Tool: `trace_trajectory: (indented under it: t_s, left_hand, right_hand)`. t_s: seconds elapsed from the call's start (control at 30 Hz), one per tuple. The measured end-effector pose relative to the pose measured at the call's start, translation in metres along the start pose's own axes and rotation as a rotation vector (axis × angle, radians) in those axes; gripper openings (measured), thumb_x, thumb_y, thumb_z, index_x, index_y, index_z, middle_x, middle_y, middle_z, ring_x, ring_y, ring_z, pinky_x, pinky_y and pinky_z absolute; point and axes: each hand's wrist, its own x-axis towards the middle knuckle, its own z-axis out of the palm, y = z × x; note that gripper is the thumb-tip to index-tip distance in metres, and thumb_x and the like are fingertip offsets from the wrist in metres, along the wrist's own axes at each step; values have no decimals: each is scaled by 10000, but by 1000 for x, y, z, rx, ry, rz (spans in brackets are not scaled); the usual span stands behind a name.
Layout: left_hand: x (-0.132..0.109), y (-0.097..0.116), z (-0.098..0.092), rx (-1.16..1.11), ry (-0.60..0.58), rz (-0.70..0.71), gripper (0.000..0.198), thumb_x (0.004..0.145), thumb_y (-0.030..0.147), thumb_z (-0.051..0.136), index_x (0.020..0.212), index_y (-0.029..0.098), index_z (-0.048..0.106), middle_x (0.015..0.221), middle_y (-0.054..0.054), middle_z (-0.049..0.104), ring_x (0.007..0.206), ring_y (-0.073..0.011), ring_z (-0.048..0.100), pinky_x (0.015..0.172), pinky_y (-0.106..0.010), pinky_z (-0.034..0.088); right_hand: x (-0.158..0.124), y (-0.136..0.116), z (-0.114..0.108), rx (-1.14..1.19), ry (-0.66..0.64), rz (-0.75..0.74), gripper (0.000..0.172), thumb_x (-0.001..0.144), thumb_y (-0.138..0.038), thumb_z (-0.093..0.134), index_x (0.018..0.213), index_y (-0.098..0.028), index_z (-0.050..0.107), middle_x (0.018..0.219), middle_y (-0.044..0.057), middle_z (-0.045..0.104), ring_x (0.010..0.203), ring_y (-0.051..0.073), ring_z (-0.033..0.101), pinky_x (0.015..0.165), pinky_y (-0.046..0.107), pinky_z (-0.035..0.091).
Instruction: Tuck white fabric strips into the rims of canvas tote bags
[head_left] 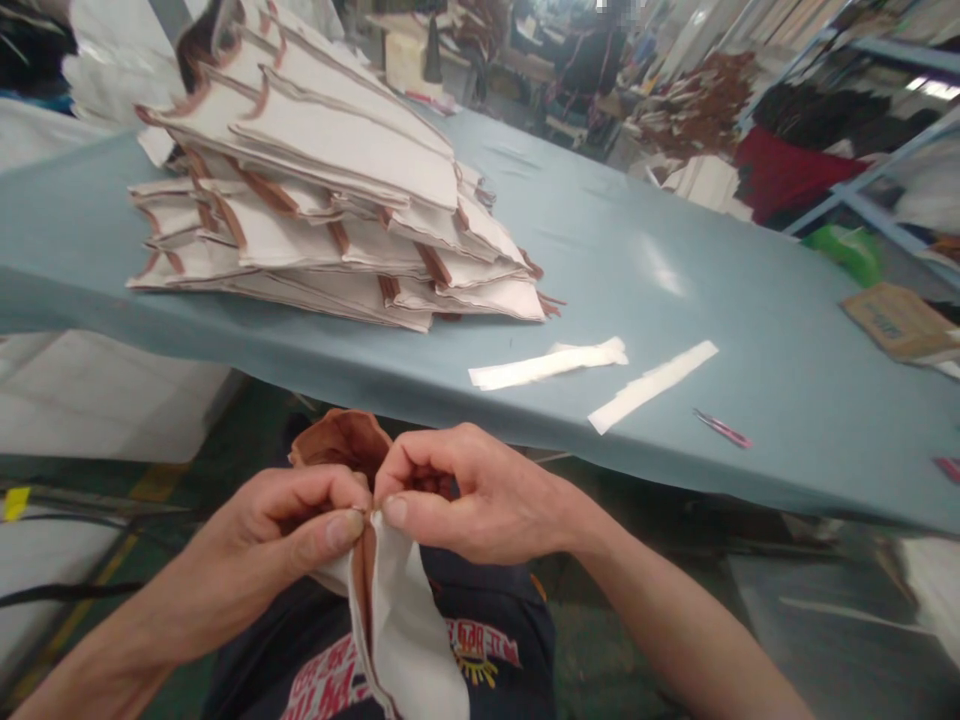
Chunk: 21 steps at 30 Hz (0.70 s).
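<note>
A white fabric piece with brown edging (pixel 412 625) hangs over my lap, its top edge pinched between both hands. My left hand (pixel 300 525) grips the left side of that edge between thumb and forefinger. Close beside it, almost touching, my right hand (pixel 457 490) pinches the right side. Behind the hands, a brown part (pixel 345 435) bulges up near the table's front edge; how it joins the white fabric is hidden. A tall stack of similar white pieces with brown trim (pixel 337 190) lies on the blue-green table (pixel 585 240).
Two bundles of white strips (pixel 551 365) (pixel 652 385) and small pink-handled snips (pixel 722 428) lie on the table, right of the stack. A cardboard piece (pixel 896 320) and a green object (pixel 847 253) are at the far right, beside a blue rack (pixel 859 190).
</note>
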Motion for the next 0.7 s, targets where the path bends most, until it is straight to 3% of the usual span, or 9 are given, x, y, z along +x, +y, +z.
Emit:
trace_trajectory:
  t_s: [0.33, 0.57, 0.7]
  left_hand:
    - [4, 13, 5, 36, 25, 3, 421, 983, 528, 813, 741, 186, 766, 685, 36, 629, 632, -114, 549, 598, -165, 488]
    - [4, 13, 4, 114, 0, 64, 442, 1013, 527, 769, 738, 181, 757, 688, 9, 675, 641, -136, 596, 585, -173, 506]
    - [1, 3, 1, 107, 22, 65, 433, 1066, 534, 741, 802, 195, 789, 755, 3, 712, 685, -146, 638, 625, -185, 525]
  right_hand:
    - [-5, -3, 14, -214, 146, -38, 107, 868, -173, 686, 920, -236, 616, 735, -92, 607, 638, 100, 544, 615, 212, 427]
    - [0, 6, 6, -2, 42, -8, 125, 854, -205, 740, 895, -227, 624, 767, -89, 598, 661, 99, 510, 610, 223, 431]
    - [6, 15, 5, 170, -29, 24, 283, 846, -312, 881, 864, -217, 615, 767, -88, 575, 662, 101, 470, 598, 241, 410]
